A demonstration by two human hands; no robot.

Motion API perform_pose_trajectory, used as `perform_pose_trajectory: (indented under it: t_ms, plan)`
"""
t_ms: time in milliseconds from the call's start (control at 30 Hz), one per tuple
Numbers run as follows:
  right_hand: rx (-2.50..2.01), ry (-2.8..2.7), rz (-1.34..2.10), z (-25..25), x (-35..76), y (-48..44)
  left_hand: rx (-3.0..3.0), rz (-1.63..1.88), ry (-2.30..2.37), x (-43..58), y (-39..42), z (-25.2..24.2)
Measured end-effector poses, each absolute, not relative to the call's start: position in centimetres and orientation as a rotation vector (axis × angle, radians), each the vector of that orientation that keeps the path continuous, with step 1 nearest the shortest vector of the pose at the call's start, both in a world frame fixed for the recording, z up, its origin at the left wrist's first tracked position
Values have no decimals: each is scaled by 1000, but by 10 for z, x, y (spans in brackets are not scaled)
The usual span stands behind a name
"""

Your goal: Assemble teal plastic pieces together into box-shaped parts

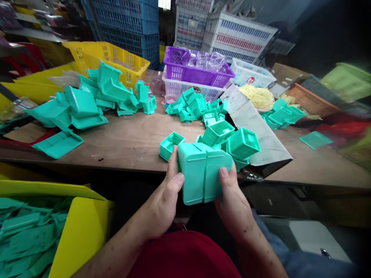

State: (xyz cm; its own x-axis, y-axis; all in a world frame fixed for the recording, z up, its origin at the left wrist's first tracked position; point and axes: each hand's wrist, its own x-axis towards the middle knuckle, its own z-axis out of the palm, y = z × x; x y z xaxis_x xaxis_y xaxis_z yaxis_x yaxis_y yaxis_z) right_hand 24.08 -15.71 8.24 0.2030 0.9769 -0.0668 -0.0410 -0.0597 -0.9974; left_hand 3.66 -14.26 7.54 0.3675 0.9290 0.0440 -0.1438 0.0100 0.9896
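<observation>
A green plastic box [193,177] with rounded corners and a seam down its face is held between my two hands, over the table's front edge. My left hand [168,193] grips its left side, thumb on the near face. On the right side my right hand [232,193] is closed around it, thumb pressed to the front. Just behind it on the table lie a small open green tray [171,146] and green box parts [242,143]. What the box holds inside is hidden.
Green parts are heaped on the wooden table [130,141] at left and centre. A yellow bin [84,227] of green pieces stands at lower left. Behind are a yellow basket [116,58], a purple basket [199,77] and a cardboard flap [257,123].
</observation>
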Motion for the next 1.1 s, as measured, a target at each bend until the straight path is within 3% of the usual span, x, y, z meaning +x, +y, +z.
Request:
perform_pose_trajectory:
  t_ms: [233,1100]
  plan:
    - [-1290,-1017,1235,106,244,-150,1332,905,733,17,-135,84]
    - [-1304,-1120,1182,103,245,-151,1248,926,827,31,-134,92]
